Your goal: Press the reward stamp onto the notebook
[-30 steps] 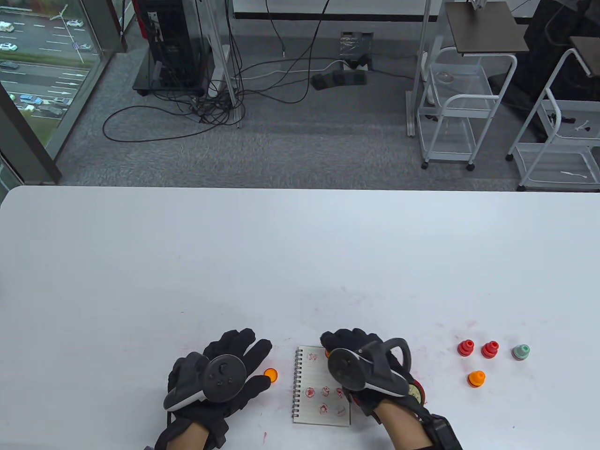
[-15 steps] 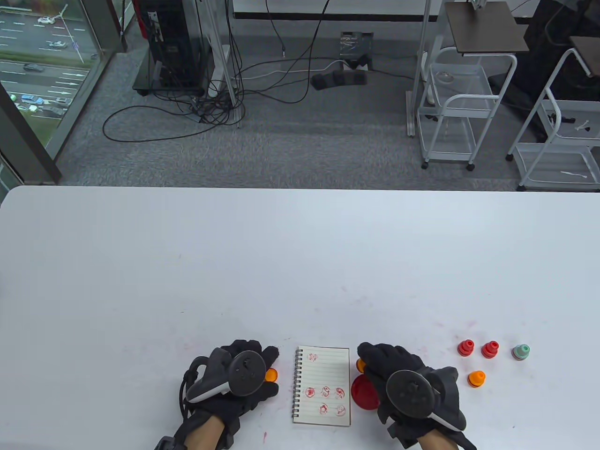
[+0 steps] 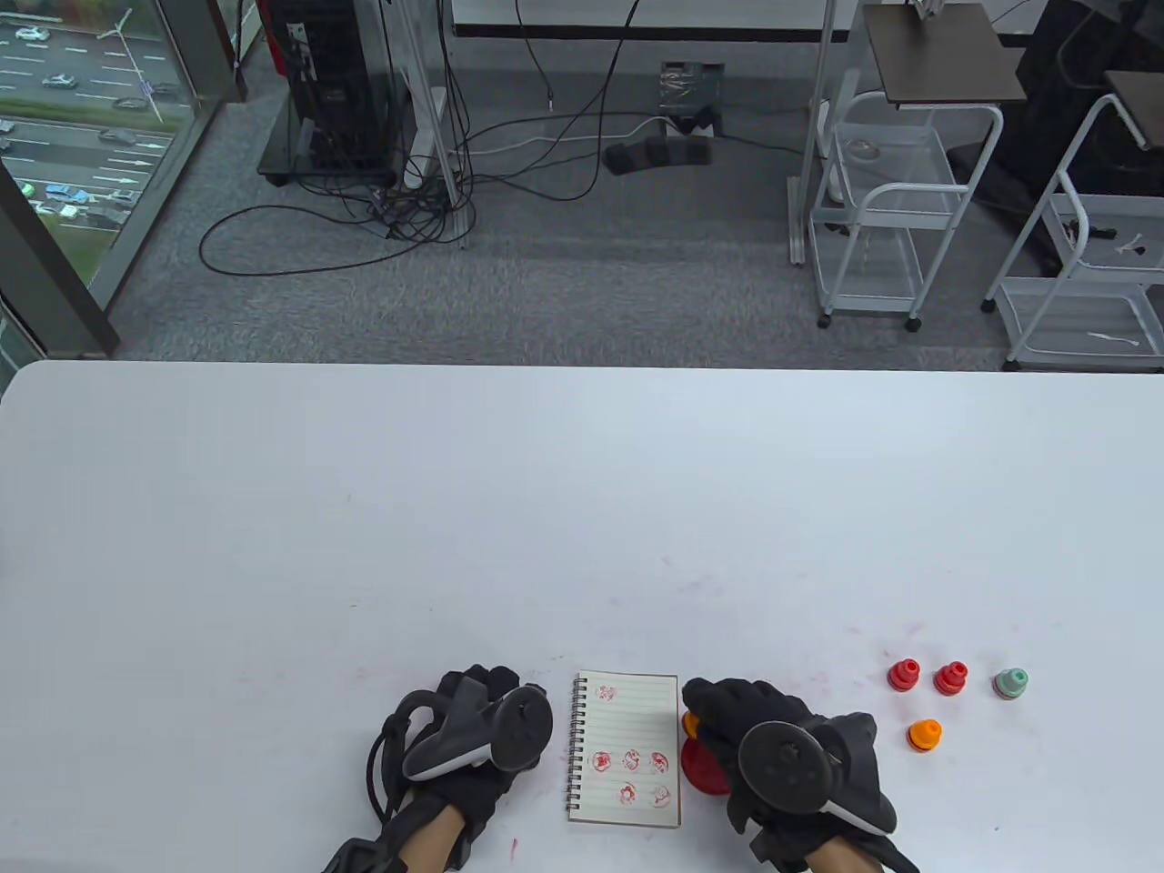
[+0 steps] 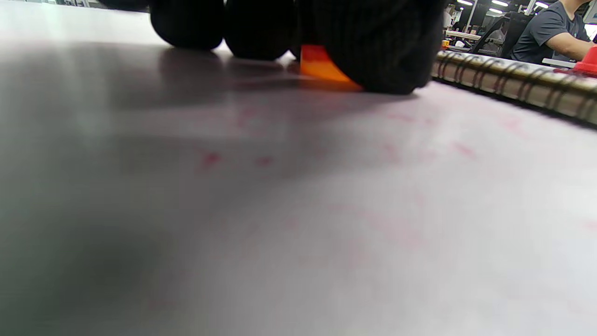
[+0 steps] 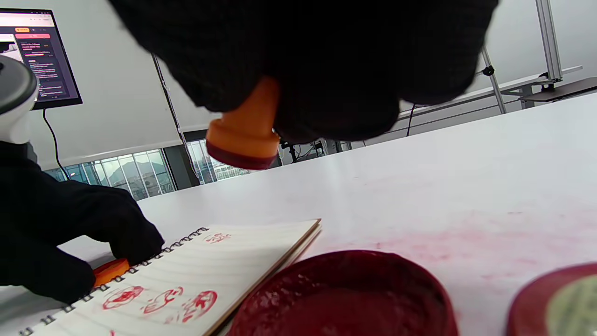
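Note:
The spiral notebook [image 3: 627, 727] lies open near the table's front edge, with several red stamp marks on its page [image 5: 158, 298]. My right hand [image 3: 714, 718] pinches an orange stamp [image 5: 242, 135] and holds it, face down, a little above the open red ink pad [image 5: 345, 294], just right of the notebook. The stamp's orange tip shows in the table view [image 3: 691, 725] next to the pad [image 3: 705, 768]. My left hand [image 3: 509, 727] rests on the table left of the notebook, its fingers gripping an orange cap [image 4: 324, 67].
Two red stamps [image 3: 903, 676] [image 3: 950, 678], a green stamp [image 3: 1010, 683] and an orange one [image 3: 925, 735] stand to the right. The ink pad's lid [image 5: 555, 303] lies under my right hand. Red ink smears mark the table [image 3: 582, 509].
My right hand moved off the notebook to the right with the orange stamp, over the now uncovered ink pad. My left hand rolled onto its side and closed over the orange cap.

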`<state>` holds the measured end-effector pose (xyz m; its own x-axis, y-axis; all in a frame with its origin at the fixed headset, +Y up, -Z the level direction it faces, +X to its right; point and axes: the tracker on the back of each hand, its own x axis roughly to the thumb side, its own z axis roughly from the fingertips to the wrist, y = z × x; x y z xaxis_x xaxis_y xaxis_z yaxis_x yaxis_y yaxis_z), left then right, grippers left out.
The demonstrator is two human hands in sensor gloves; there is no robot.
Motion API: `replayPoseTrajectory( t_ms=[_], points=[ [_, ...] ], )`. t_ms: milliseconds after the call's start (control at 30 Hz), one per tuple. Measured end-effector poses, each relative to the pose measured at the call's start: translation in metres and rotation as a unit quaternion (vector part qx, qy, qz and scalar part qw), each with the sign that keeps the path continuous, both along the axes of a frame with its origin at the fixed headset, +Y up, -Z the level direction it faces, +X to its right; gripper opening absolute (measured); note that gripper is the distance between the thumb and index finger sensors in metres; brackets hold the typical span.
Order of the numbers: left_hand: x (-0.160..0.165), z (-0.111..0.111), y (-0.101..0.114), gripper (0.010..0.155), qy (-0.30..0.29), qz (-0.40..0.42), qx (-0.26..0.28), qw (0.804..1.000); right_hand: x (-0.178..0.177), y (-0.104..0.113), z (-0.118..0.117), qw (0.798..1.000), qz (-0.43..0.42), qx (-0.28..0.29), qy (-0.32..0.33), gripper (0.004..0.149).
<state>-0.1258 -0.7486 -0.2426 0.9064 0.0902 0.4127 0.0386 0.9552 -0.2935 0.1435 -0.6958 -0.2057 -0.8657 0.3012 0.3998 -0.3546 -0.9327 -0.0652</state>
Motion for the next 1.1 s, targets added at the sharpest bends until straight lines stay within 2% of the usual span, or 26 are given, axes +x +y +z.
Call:
replayPoseTrajectory(
  t_ms=[67, 200, 333, 400, 533, 667, 833, 1100],
  points=[
    [0.000, -0.002, 0.001, 0.065, 0.001, -0.001, -0.010, 1.000, 0.000, 0.000, 0.000, 1.000, 0.000, 0.000, 0.000, 0.043],
    [-0.003, 0.000, 0.007, 0.064, 0.002, 0.008, 0.004, 1.000, 0.002, 0.003, 0.000, 1.000, -0.010, 0.004, -0.003, 0.043],
    [-0.007, 0.003, 0.022, 0.061, 0.010, 0.098, 0.012, 0.995, 0.001, 0.003, 0.001, 1.000, -0.015, 0.008, -0.001, 0.043],
    [-0.006, 0.005, 0.025, 0.060, 0.003, 0.142, -0.018, 0.990, -0.001, 0.003, 0.002, 1.000, -0.019, 0.007, 0.001, 0.043],
    [0.000, 0.009, 0.033, 0.062, -0.014, 0.227, 0.004, 0.974, -0.007, 0.005, 0.005, 0.998, -0.054, 0.003, 0.013, 0.043],
    [0.009, 0.014, 0.036, 0.071, -0.032, 0.251, 0.011, 0.967, -0.013, 0.008, 0.009, 0.994, -0.099, 0.004, 0.033, 0.044],
    [0.017, 0.019, 0.039, 0.069, -0.052, 0.273, 0.015, 0.960, -0.024, 0.012, 0.015, 0.985, -0.162, 0.014, 0.056, 0.054],
    [0.025, 0.023, 0.042, 0.073, -0.072, 0.298, 0.018, 0.952, -0.042, 0.010, 0.019, 0.979, -0.183, 0.015, 0.087, 0.050]
  ],
)
